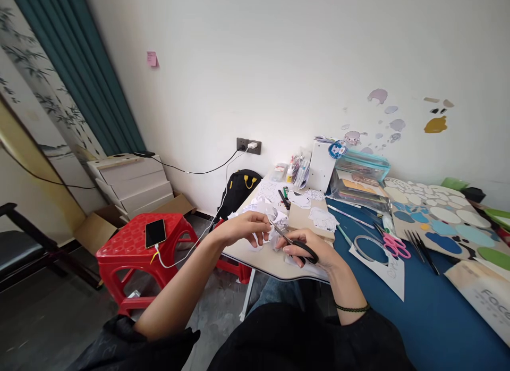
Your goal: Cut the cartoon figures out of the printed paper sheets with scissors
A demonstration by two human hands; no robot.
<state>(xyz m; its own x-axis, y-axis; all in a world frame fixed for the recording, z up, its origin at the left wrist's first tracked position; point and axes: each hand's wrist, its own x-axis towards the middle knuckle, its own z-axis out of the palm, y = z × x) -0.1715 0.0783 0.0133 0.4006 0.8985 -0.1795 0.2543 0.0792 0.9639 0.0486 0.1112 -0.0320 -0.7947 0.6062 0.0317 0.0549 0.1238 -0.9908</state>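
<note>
My right hand (311,247) is closed around black-handled scissors (281,233), whose blades point up and left toward my other hand. At the blade tips, the thumb and fingers of my left hand (252,227) are drawn together in a pinch; what they hold is too small to make out. Beneath both hands lie crumpled white paper scraps (261,205) on the pale table (243,254). Just beyond my right hand are a beige board (305,218) and a white paper cutout (323,219) resting on it.
On the blue mat (370,296) lie pink-handled scissors (396,246), a tape ring (370,250) and tweezers (422,251). A sheet of coloured cutouts (442,217) is farther right. A phone (155,233) charges on a red stool (131,238); its white cable (199,249) runs past the table's left edge.
</note>
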